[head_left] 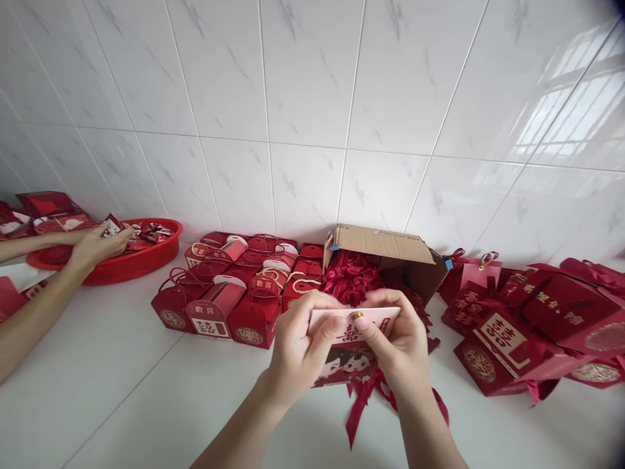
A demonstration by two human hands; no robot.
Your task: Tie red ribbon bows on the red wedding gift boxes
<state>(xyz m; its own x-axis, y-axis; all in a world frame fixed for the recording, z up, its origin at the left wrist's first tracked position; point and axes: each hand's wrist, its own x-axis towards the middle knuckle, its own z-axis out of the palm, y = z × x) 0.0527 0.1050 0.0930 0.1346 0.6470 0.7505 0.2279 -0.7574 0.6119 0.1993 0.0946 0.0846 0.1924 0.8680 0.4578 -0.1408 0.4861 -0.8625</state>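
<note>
A red and white printed card or flat box [347, 368] with cartoon faces on its lower part is held up in the middle. My left hand [305, 345] grips its left side, thumb on the front. My right hand [393, 339] grips its right side, thumb pressed beside a small gold-coloured piece [357, 315] at the top edge. Below and behind it, a dark red ribbon [359, 413] hangs or lies on the white surface. An open cardboard box [390, 242] with red ribbons [349, 277] stands just behind my hands.
Rows of red gift boxes [254, 319] stand left of centre against the tiled wall. More red boxes [532, 332] are piled at right. At far left, another person's hands [100, 244] hold a small packet over a red basin [141, 266] of packets.
</note>
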